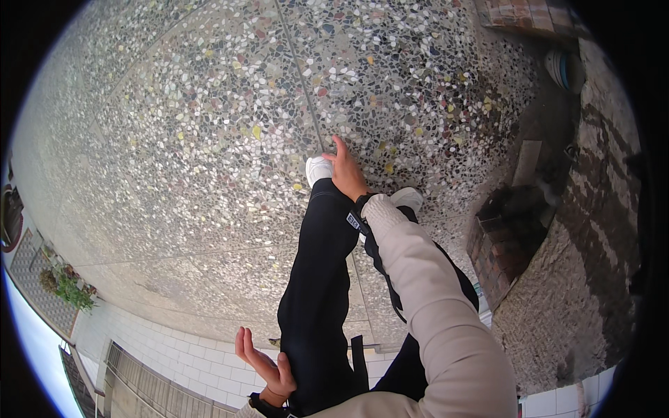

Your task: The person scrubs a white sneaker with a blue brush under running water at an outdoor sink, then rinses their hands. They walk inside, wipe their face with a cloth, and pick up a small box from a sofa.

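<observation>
My right hand (347, 170), in a light knitted sleeve with a black wrist strap, is held out above my white shoe (318, 168), its index finger and thumb apart and nothing in it. At the lower left, my left hand (266, 366) is beside the thigh of my black trousers (319, 292), fingers raised and apart, also holding nothing. The second shoe (407, 198) shows partly behind the right wrist. Both shoes are on a terrazzo floor (219, 151) of mixed stone chips with thin dividing lines.
At the right are a low brick structure (496, 245), a flat slab (527, 162), a bucket (564, 70) and a rough stained wall (564, 308). Bricks (522, 13) stand at the upper right. A white tiled wall (193, 360), a metal gate (151, 386) and plants (70, 287) are at the lower left.
</observation>
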The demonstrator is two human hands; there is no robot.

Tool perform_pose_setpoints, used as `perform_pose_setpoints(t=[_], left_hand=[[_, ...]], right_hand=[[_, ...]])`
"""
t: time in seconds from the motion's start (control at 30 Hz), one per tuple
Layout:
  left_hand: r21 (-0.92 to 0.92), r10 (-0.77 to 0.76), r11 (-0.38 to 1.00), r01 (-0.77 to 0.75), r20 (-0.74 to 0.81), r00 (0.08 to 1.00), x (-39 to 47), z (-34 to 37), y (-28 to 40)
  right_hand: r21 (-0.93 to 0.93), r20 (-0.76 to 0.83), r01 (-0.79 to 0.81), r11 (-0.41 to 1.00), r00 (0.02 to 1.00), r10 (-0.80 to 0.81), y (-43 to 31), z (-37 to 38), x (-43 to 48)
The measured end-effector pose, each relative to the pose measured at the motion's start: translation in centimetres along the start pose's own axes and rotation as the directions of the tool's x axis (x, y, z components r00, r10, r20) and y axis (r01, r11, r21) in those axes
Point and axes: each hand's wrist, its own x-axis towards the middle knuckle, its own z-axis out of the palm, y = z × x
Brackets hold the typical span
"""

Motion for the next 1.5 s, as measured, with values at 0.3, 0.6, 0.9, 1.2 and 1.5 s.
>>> perform_pose_setpoints(t=[0.3,0.6,0.9,1.2,1.5], left_hand=[[0.055,0.022,0.998,-0.024,0.030,0.999,0.0,-0.2,0.3],[0.187,0.117,0.974,-0.128,0.064,0.991,-1.2,1.3,2.0],[0.079,0.386,0.913,-0.401,0.153,0.910,-2.2,-3.1,12.8],[-0.130,0.523,0.850,-0.510,0.105,0.846,-2.0,-11.6,25.0],[-0.279,0.448,0.875,-0.396,0.157,0.880,-5.6,-11.7,27.8]], right_hand=[[-0.108,0.056,0.107,0.988,0.993,-0.101,0.4,-3.3,-0.6],[0.154,-0.308,0.028,0.988,0.951,0.021,-9.2,-18.5,-11.3],[0.546,-0.709,0.409,0.731,0.691,0.143,-29.7,-35.3,-35.7],[0.550,-0.446,0.808,-0.212,0.499,0.743,-17.3,-58.0,-50.1],[0.543,-0.652,0.778,-0.315,0.627,0.426,-11.9,-64.3,-46.9]])
